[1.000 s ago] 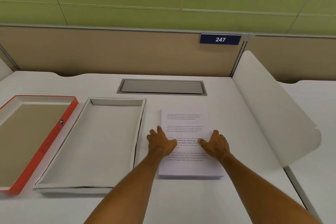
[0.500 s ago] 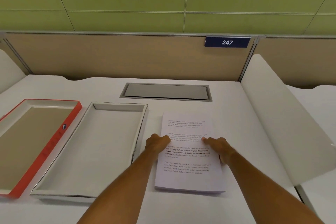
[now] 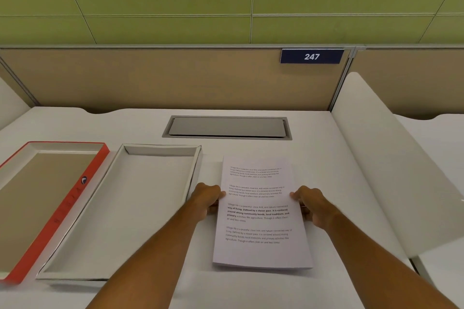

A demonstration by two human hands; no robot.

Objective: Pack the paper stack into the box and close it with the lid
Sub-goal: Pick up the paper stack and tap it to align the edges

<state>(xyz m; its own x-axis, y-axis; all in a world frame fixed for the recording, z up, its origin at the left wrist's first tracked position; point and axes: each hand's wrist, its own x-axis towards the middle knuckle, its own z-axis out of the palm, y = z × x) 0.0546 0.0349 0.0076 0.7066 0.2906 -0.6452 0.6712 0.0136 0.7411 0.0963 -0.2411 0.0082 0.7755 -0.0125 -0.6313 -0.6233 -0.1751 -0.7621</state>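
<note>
Hands now gripping paper stack edges.

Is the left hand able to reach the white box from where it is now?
Probably yes. The left hand grips the paper stack at its left edge, right beside the open white box. Nothing lies between them, but the hand is busy holding the stack.
</note>
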